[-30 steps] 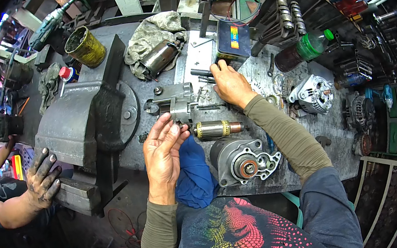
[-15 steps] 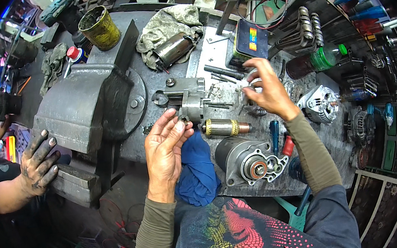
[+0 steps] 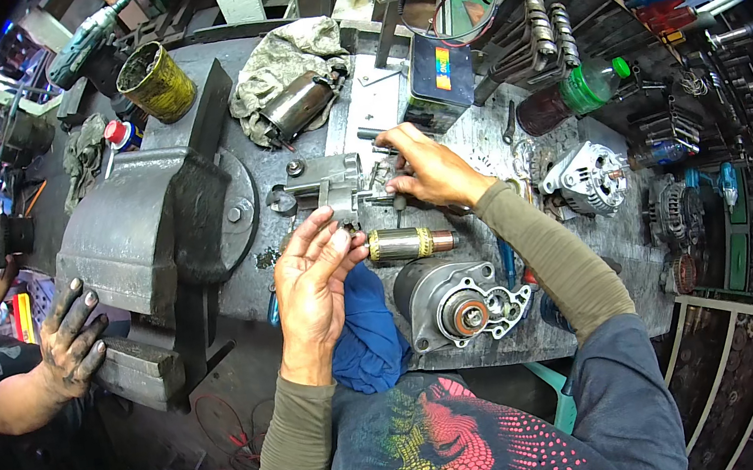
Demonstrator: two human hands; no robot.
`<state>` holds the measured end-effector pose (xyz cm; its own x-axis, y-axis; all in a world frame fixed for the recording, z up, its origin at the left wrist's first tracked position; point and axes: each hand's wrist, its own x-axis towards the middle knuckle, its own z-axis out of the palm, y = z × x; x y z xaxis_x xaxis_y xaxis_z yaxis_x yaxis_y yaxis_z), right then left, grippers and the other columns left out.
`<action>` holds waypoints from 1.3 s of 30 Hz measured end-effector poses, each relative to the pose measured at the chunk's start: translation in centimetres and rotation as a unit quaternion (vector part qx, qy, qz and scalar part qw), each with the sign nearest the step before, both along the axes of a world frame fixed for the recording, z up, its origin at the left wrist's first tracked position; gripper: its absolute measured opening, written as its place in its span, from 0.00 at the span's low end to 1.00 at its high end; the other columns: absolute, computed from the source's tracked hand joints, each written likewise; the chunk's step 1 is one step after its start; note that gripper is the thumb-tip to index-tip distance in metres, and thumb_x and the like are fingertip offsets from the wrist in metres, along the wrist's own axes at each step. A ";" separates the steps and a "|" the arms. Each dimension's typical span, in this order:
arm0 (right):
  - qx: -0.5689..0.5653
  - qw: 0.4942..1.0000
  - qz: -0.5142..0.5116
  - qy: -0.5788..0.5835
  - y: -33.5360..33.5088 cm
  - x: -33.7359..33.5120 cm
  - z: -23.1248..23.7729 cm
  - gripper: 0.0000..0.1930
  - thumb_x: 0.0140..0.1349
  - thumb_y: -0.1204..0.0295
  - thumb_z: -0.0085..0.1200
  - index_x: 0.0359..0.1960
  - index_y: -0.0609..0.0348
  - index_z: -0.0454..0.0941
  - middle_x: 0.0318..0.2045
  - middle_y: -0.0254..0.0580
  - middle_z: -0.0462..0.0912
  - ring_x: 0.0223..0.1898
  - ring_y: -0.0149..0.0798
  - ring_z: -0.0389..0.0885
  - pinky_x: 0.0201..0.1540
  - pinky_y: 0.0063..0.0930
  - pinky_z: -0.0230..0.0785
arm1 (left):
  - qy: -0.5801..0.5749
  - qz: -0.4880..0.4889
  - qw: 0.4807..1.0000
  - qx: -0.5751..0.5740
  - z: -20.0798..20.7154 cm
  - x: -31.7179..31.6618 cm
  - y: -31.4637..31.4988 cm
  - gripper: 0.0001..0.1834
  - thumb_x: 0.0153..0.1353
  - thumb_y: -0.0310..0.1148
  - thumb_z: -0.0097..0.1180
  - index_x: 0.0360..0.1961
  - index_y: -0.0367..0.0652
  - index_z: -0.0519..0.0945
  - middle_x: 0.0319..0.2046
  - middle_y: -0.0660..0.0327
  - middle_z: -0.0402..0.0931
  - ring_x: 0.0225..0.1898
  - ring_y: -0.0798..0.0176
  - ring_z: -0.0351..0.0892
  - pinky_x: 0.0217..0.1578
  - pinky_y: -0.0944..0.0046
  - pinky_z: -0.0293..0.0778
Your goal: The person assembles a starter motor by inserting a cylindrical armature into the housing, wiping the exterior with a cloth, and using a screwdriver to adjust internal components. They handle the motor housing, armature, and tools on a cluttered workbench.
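My left hand (image 3: pixel 309 287) is raised over the bench's near edge, thumb and fingers pinched round a small dark part, mostly hidden. My right hand (image 3: pixel 436 168) reaches over small loose pieces beside a grey metal housing (image 3: pixel 323 177), its thumb and index finger apart. Between the two hands lies an armature (image 3: pixel 401 243) with a copper-coloured end. Nearer me stands a starter motor (image 3: pixel 438 303) with a geared front. A blue cloth (image 3: pixel 369 336) hangs at the edge beside my left wrist.
A big bench vise (image 3: pixel 124 230) fills the left, with a co-worker's blackened hand (image 3: pixel 71 337) against it. Behind are a yellow can (image 3: pixel 157 83) and a metal cylinder (image 3: pixel 298 105) on a rag. At right are a bottle (image 3: pixel 581 94), an alternator (image 3: pixel 588 180) and a tool rack.
My right hand has moved left and lower, toward the small pieces beside the housing. My left hand keeps its pinch in nearly the same place. The whole view has shifted slightly.
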<state>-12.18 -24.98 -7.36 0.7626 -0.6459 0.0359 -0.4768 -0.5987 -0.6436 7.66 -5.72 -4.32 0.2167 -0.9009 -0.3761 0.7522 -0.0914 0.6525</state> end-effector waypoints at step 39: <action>-0.115 0.965 0.027 0.233 -0.1 -0.5 -1.9 0.35 0.58 0.85 0.56 0.69 0.50 0.67 0.58 0.61 0.71 0.49 0.64 0.85 0.52 0.54 0.80 | 0.062 -0.018 0.998 -0.006 0.3 -1.8 -1.2 0.22 0.72 0.24 0.62 0.65 0.33 0.74 0.46 0.54 0.83 0.48 0.58 0.86 0.51 0.59 0.85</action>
<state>-12.69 -25.11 -9.22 0.7625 -0.6211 -0.1812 -0.6470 -0.7318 -0.2142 5.85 -6.91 -4.07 0.1360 -0.9121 -0.3867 0.8239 -0.1126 0.5554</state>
